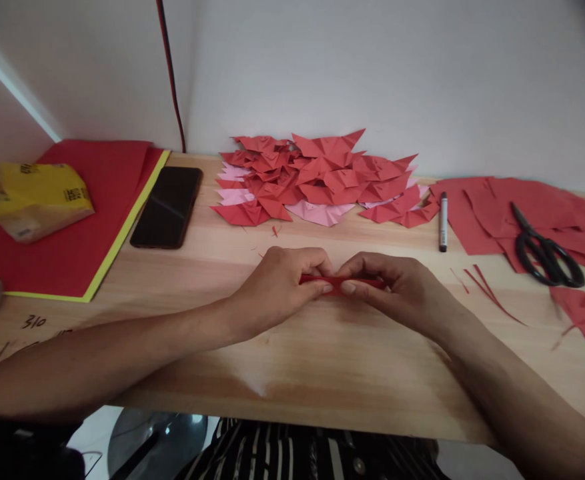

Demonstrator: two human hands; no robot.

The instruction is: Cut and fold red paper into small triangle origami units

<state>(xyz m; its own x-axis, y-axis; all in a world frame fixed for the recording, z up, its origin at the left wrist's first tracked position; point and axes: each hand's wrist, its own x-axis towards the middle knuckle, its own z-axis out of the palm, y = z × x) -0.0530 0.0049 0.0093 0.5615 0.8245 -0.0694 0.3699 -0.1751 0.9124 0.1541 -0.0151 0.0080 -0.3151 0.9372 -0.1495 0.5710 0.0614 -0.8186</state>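
A narrow folded strip of red paper [339, 285] spans the gap between my two hands, just above the wooden table. My left hand [285, 283] pinches its left part between thumb and fingers. On the other side my right hand [395, 280] is closed on the right part, thumb in front and fingers behind. The thumbs nearly meet at the middle, and the fingers hide much of the paper. Beyond the hands lies a heap of folded red paper pieces [327, 170] with pointed tips, a few pink ones [319, 212] among them.
At right, black-handled scissors [547, 257] rest on red paper sheets [492, 207], with a marker [443, 222] beside them and paper scraps [492, 293] nearby. To the left are a phone [167, 208], red sheets [72, 247] and a yellow packet [37, 197]. A wall stands behind.
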